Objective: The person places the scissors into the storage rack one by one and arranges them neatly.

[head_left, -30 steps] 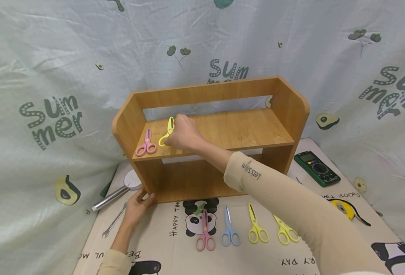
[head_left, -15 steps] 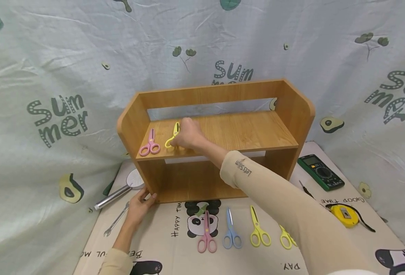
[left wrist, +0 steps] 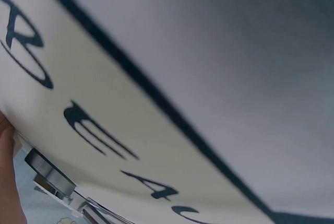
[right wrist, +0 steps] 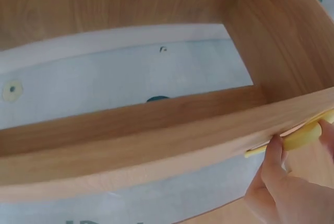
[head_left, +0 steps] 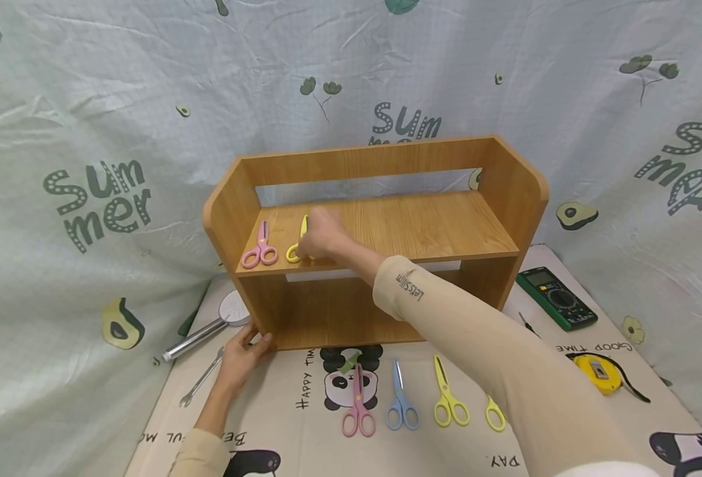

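Note:
A wooden two-level shelf (head_left: 506, 179) stands on the printed mat. On its upper board lie pink scissors (head_left: 259, 249) and, beside them, yellow scissors (head_left: 297, 242). My right hand (head_left: 321, 235) reaches onto that board and grips the yellow scissors by the handle; in the right wrist view the yellow handle (right wrist: 302, 136) shows past my fingers (right wrist: 272, 157). My left hand (head_left: 240, 356) rests against the shelf's lower left corner with relaxed fingers. The left wrist view shows only blurred mat lettering.
On the mat (head_left: 279, 424) in front of the shelf lie pink (head_left: 357, 411), blue (head_left: 401, 404) and two yellow scissors (head_left: 448, 401). A shower head (head_left: 208, 328) and wrench (head_left: 200, 381) lie left. A multimeter (head_left: 555, 298) and tape measure (head_left: 598, 372) lie right. Printed cloth hangs behind.
My right hand has drawn the yellow scissors toward the front of the upper board, beside the pink pair. The left hand has stayed at the shelf's corner.

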Tool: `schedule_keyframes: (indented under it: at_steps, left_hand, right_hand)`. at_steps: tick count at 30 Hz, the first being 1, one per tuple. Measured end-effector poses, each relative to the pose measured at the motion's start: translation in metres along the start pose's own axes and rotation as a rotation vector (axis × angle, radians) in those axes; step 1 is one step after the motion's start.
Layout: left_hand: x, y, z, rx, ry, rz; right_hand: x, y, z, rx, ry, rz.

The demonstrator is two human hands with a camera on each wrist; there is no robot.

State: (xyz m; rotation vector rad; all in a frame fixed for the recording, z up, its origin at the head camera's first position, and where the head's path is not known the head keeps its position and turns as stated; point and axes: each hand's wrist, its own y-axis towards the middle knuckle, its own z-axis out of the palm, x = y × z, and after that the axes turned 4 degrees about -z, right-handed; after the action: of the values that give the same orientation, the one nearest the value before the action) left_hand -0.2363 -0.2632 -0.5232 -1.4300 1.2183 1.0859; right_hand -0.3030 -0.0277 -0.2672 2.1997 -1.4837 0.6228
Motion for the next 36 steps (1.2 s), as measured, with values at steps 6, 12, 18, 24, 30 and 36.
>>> schedule_keyframes:
  at_steps: [6,12,18,24,30,36]
  left_hand:
    - [0.0004,-0.0023,-0.0004,0.01,0.034,-0.018]
    - [-0.0002,-0.0017,-0.0002,0.004,0.023,-0.005]
    - [0.0002,-0.0006,0.0008,-0.003,0.034,0.005]
    - [-0.0001,0.0003,-0.0007,0.005,0.02,0.006]
    - [-0.0013,0.0008,-0.0013,0.016,0.021,0.01]
    - [-0.0019,0.001,-0.0009,0.008,0.035,0.003]
  right_hand:
    - [0.0053,0.0002,-0.0002,0.031,-0.041,0.037]
    - [0.0081,0.0009,-0.0002,0.032,-0.061,0.049]
    - [0.0092,0.0008,-0.0007,0.041,-0.07,0.051]
    - [0.0099,0.0,-0.0008,0.044,-0.057,0.051]
    - [0.0104,-0.0001,-0.0014,0.055,-0.056,0.059]
    - [0.01,-0.0003,-0.0059,0.09,-0.023,0.063]
